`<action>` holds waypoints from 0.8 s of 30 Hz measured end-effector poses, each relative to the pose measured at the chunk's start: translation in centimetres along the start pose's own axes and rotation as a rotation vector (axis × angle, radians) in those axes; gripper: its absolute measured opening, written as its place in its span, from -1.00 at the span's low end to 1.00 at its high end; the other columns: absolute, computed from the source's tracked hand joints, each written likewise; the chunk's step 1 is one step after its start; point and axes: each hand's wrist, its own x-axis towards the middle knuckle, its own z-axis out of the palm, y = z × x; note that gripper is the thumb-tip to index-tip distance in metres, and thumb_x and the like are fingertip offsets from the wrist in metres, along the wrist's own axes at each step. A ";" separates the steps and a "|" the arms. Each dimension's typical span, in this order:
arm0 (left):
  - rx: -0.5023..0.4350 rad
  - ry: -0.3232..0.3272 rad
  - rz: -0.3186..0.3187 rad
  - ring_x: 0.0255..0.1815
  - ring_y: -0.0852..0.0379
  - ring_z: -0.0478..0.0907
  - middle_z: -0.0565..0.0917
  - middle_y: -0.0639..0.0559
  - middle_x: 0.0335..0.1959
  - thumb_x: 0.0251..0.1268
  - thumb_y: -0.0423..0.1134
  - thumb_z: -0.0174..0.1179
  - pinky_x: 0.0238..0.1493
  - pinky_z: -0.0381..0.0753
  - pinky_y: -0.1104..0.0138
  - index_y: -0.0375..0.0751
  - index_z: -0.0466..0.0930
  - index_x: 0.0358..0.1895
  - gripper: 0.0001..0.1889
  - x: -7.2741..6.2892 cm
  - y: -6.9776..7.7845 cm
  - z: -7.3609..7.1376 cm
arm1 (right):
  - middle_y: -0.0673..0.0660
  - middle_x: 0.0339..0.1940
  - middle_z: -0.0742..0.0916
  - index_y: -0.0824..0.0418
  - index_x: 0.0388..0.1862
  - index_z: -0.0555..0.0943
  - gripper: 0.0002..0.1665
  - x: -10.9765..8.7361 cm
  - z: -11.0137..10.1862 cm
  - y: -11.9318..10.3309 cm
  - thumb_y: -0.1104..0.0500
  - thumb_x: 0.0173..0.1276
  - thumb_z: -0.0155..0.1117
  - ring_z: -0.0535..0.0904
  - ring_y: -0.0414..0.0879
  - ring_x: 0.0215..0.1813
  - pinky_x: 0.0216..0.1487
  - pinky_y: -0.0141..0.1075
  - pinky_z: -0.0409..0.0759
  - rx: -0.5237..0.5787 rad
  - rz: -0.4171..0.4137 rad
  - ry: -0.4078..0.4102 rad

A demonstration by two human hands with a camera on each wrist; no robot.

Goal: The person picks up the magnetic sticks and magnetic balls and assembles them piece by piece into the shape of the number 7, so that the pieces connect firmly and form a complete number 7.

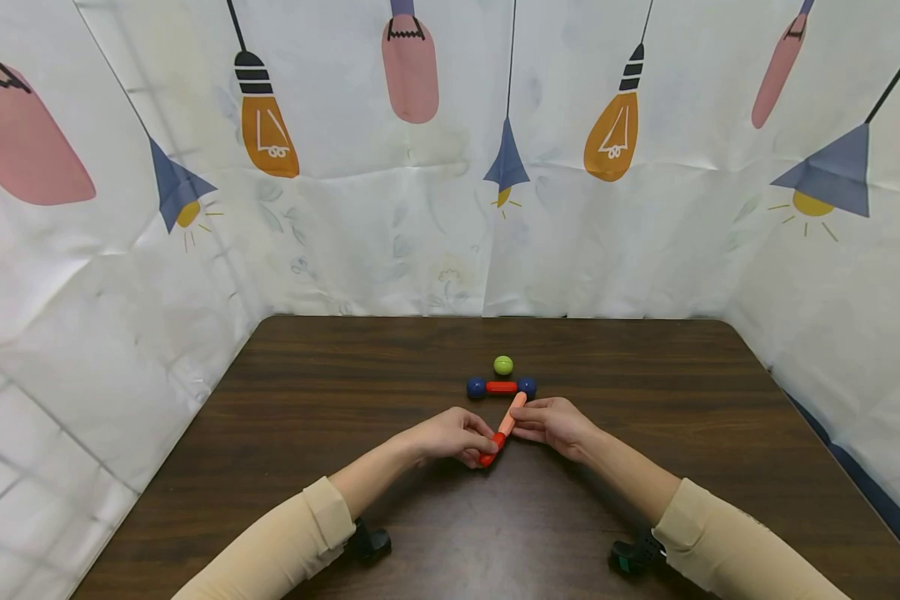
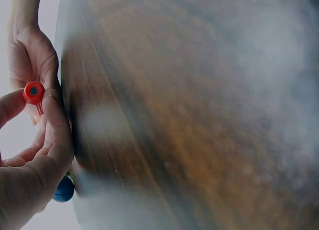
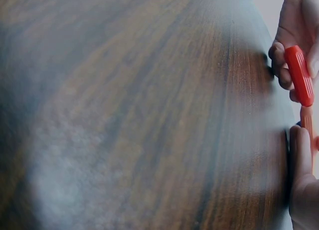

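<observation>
Just in front of the finished red bar with its two blue balls, the left hand and right hand each pinch the orange-red rods, joined end to end, while the green ball behind waits unattached.

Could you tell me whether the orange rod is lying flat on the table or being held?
Held: the left hand and right hand each pinch one end of the orange rod.
</observation>
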 end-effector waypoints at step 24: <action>-0.036 0.018 0.002 -0.46 0.17 0.63 0.69 -0.02 -0.38 0.39 -0.33 0.34 -0.24 0.70 0.31 -0.41 0.63 0.02 -0.75 -0.1 0.1 0.5 | 0.22 -0.13 0.77 0.68 0.27 0.41 -0.55 0.1 -0.1 0.0 0.36 0.57 0.17 0.75 -0.08 -0.07 0.07 -0.21 0.64 0.000 0.003 0.005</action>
